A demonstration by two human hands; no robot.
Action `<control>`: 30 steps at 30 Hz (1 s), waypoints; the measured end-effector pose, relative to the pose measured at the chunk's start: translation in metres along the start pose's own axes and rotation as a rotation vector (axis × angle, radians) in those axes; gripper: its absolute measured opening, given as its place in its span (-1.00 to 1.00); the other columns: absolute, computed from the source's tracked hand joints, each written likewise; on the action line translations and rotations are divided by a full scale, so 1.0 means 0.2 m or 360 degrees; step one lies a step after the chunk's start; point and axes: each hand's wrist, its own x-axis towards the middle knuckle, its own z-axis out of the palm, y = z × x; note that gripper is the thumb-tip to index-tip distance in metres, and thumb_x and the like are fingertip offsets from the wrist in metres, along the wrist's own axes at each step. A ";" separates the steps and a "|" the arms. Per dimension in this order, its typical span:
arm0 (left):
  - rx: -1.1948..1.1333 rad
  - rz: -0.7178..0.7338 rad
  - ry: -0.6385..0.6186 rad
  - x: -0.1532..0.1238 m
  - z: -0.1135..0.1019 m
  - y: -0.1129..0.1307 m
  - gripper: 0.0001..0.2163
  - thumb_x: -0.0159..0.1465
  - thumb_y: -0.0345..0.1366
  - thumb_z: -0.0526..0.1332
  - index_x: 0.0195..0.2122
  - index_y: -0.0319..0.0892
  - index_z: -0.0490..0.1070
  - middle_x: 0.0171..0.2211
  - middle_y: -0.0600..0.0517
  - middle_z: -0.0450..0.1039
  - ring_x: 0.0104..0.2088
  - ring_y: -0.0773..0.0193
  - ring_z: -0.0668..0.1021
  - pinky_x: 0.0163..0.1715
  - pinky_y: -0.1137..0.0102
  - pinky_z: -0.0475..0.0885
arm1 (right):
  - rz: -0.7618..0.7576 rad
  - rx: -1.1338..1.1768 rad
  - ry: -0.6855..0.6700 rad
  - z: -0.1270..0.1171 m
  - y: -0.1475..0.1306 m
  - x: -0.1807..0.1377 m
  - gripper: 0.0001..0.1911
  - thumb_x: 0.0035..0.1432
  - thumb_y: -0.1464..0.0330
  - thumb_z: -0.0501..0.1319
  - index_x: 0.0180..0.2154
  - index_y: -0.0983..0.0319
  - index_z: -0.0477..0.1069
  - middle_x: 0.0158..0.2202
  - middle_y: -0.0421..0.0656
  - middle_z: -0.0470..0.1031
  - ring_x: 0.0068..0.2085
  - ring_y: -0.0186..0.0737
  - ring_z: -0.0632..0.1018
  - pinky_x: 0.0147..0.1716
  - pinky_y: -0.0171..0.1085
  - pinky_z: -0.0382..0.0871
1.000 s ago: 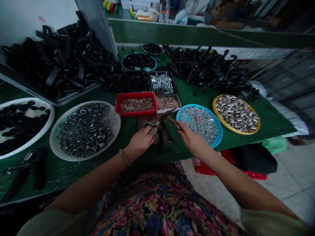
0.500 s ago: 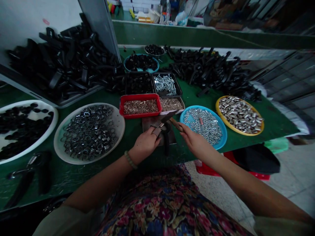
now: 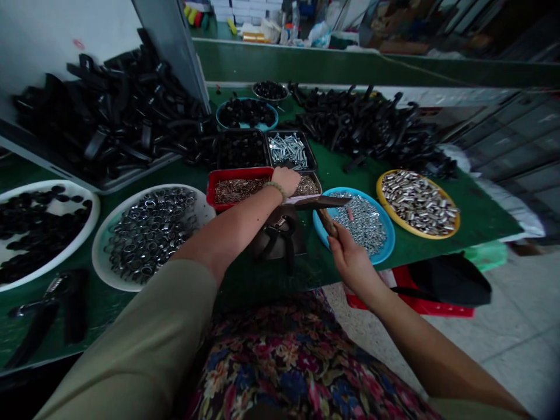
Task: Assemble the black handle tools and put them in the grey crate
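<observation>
Left hand [image 3: 286, 177] above, perhaps touching, small tray [image 3: 308, 186]; right hand [image 3: 351, 261] grips hammer [image 3: 324, 203].

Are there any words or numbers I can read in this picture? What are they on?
No words or numbers can be read here.
Red mark on the white wall: too blurred to read.
Packages at the far back: too small and blurred to read.
Hammer in the right hand, and the red tray: no writing shows.
</observation>
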 end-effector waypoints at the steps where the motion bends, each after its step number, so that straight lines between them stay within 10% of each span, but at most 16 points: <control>1: 0.0007 0.0006 0.0016 0.00 0.00 -0.01 -0.73 0.29 -0.48 0.03 -0.16 -0.33 0.53 -0.14 -0.28 0.51 -0.05 0.02 0.51 -0.10 0.19 0.33 | 0.0018 0.0002 0.0006 0.00 0.02 0.00 -0.55 0.33 0.24 -0.03 0.20 0.20 0.22 -0.03 0.03 0.55 -0.13 0.00 0.62 -0.23 -0.09 0.53; 7: -0.0333 -0.0026 0.0231 -0.08 -0.05 -0.05 -0.79 0.30 -0.41 0.08 -0.15 -0.30 0.48 -0.21 -0.14 0.51 -0.16 0.18 0.53 -0.11 0.31 0.37 | 0.0106 -0.0010 0.0075 0.01 0.08 0.00 -0.56 0.33 0.21 -0.03 0.15 0.22 0.27 -0.10 0.04 0.58 -0.20 0.03 0.62 -0.29 -0.09 0.51; 12: -0.0966 0.0065 0.0325 -0.51 -0.02 -0.01 -0.89 0.31 -0.36 0.14 -0.22 -0.21 0.45 -0.27 0.04 0.53 -0.24 0.33 0.54 -0.14 0.42 0.41 | 0.0158 0.0048 0.0088 0.01 0.09 -0.03 -0.57 0.33 0.21 -0.03 0.13 0.26 0.28 -0.14 0.05 0.58 -0.22 0.01 0.62 -0.29 -0.11 0.50; 17: -0.0790 0.0025 0.0351 -0.82 0.14 0.02 -0.81 0.36 -0.29 0.09 -0.15 -0.19 0.47 -0.11 -0.04 0.47 -0.11 0.26 0.51 -0.01 0.35 0.40 | 0.0120 0.0092 0.0076 0.03 0.09 -0.03 -0.59 0.32 0.22 -0.02 0.11 0.23 0.30 -0.11 0.03 0.58 -0.18 0.00 0.61 -0.28 -0.13 0.49; 30: -0.0154 0.0162 0.0273 -0.83 0.21 0.05 -0.77 0.39 -0.26 0.02 -0.12 -0.18 0.44 -0.11 -0.06 0.41 -0.14 0.19 0.47 -0.07 0.31 0.37 | 0.0081 0.0084 0.0036 0.06 0.07 -0.06 -0.58 0.32 0.21 -0.01 0.10 0.24 0.31 -0.10 0.03 0.57 -0.14 0.02 0.61 -0.24 -0.12 0.50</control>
